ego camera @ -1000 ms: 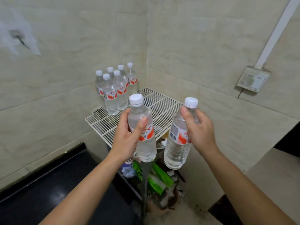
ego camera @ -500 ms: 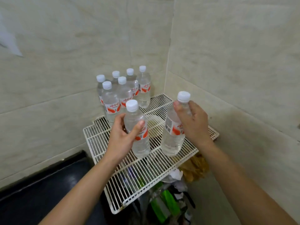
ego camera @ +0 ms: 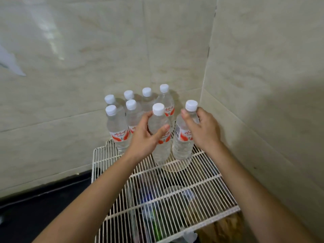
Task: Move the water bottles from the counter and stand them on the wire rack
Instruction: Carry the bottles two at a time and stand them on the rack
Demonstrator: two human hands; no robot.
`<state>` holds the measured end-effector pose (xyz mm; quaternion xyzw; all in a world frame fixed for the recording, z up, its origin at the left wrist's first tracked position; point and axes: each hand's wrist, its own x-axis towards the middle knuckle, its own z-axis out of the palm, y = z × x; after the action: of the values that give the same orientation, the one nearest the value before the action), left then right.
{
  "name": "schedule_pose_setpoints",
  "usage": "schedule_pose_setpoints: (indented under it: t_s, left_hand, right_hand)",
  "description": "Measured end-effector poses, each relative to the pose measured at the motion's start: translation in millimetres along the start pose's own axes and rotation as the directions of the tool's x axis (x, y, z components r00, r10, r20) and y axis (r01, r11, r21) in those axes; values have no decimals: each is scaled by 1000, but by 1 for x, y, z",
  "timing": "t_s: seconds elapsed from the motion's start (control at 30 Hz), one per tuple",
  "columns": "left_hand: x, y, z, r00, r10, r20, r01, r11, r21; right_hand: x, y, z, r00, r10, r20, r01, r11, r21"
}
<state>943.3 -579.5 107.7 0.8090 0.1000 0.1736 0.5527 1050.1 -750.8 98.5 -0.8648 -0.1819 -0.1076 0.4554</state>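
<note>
Left bottle and right bottle were noted upright at the rear of the wire rack, caps up, long axes vertical, beside six standing bottles. Left grip was clamped round the former, right grip round the latter.

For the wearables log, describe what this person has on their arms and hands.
The left forearm and right forearm are bare; no sleeve is in view. The left hand and right hand wear no gloves, and no watch, bracelet or ring shows.
</note>
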Motion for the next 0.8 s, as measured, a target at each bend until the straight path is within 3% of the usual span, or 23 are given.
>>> schedule_pose_setpoints:
  t_s: [0.23, 0.4, 0.5, 0.57, 0.63, 0.8]
  left_hand:
    - [18, -5, 0, 997, 18, -76, 0, 971, 237]
    - [29, 18, -14, 977, 196, -84, -137, 879, 457]
    - [39, 31, -21, 967, 252, 47, -227, 757, 613]
    - [47, 39, -25, 963, 217, 159, -265, 660, 703]
    - [54, 47, -29, 959, 179, 220, -283, 624, 728]
    - [73, 61, -41, 956, 168, 242, -295, 514, 806]
  right_hand:
    - [25, 6, 9, 975, -76, 210, 103, 988, -119]
    - [41, -8, -4, 964, -141, 225, 151, 988, -30]
    - [48, -20, -17, 941, -201, 271, 212, 977, -11]
    - [52, -24, -25, 893, -205, 401, 253, 965, -72]
    - [56, -27, -30, 850, -184, 493, 246, 967, -63]
    - [76, -35, -22, 856, -199, 476, 287, 950, -119]
